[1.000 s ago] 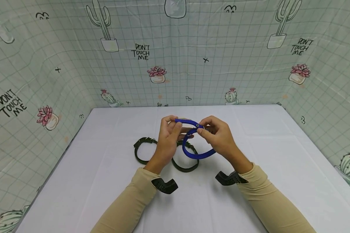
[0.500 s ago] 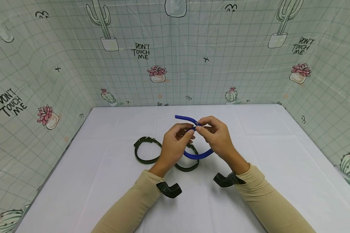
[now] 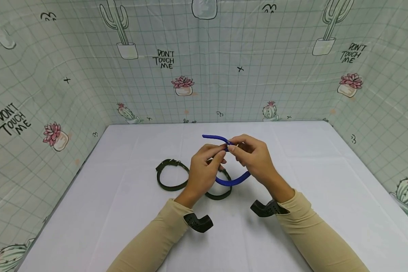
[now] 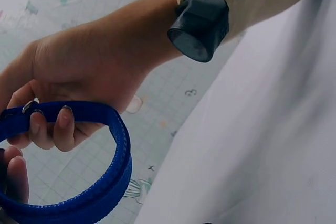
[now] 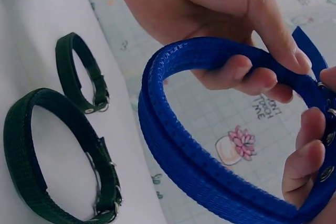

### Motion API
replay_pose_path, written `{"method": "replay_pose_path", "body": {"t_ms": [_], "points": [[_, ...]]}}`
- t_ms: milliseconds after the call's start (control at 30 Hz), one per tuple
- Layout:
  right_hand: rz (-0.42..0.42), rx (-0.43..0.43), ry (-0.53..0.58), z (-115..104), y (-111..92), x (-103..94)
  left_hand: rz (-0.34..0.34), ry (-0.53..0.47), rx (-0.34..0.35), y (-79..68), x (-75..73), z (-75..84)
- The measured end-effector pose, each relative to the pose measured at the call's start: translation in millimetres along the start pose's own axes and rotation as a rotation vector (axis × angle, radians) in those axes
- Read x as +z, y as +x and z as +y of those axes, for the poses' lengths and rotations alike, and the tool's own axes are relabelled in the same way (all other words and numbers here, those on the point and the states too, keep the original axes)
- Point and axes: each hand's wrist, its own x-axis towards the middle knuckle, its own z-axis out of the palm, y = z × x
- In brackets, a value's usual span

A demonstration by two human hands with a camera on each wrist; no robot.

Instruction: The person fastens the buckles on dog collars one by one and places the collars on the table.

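Observation:
A blue strap collar [image 3: 232,182] with eyelets hangs in a loop above the table between both hands. Thumb and fingers of the left hand [image 3: 204,166] pinch it where the strap meets itself, on the near left side. Just opposite, the right hand [image 3: 256,155] pinches the same spot, its fingertips almost meeting the left ones. The strap's free end points left beyond the fingers. Metal eyelets show along the blue collar [image 5: 184,166] in the right wrist view, and a small metal fitting [image 4: 30,106] in the left wrist view. Fingers cover much of the joining point.
Two dark green buckled collars lie on the white table [image 3: 115,226]: one at left [image 3: 159,177], the other [image 3: 219,197] partly behind the left hand and blue loop. A patterned cloth [image 3: 221,90] rises at the back and sides. Each wrist wears a black camera.
The left hand has released the strap's free end and moved right and slightly down to pinch the strap beside the right hand's fingers. The right hand has hardly moved.

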Motion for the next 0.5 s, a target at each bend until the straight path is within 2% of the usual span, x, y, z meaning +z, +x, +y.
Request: {"method": "replay_pose_path", "body": {"t_ms": [100,367,500], "points": [[0.002,0.002,-0.003,0.2,0.9,-0.6,0.011,0.046,0.035,-1.0,-0.1,-3.8],[-0.005,-0.030,-0.020,-0.1,0.4,-1.1,0.032,0.209,0.199,-1.1,0.1,-7.4],[-0.009,-0.030,-0.028,-0.6,1.0,-1.1,0.035,0.264,0.247,-0.8,0.3,-7.1]]}}
